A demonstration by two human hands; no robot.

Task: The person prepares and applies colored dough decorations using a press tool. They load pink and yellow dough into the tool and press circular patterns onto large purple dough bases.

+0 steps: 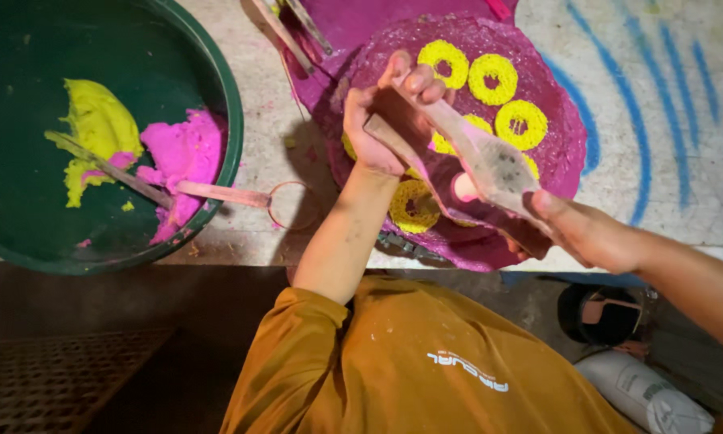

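Left hand [386,120] in upper middle of frame, fingers curled tight round upper end of a flat wooden paddle [490,165]. Right hand [586,233] at middle right, closed on paddle's lower end, thumb laid along the blade. Paddle held slantwise between both hands, above a magenta slab [562,153], its face speckled grey and smeared pink. Slab spread over upper centre of a pale table [667,201], studded with yellow rings [520,124]; one more ring just below the left wrist. Blue painted streaks [618,120] on table at upper right. Green basin [217,88] at upper left, well apart from the hands, holding a yellow lump [96,128] and a pink lump [186,153] side by side, touching. Stick [112,169] resting across both lumps; a pink-stained tool with a wire loop [289,205] lying over basin's rim onto table. Orange shirt [426,362] filling lower centre. White sack [643,394] and dark pot [602,313] at lower right, below table edge.
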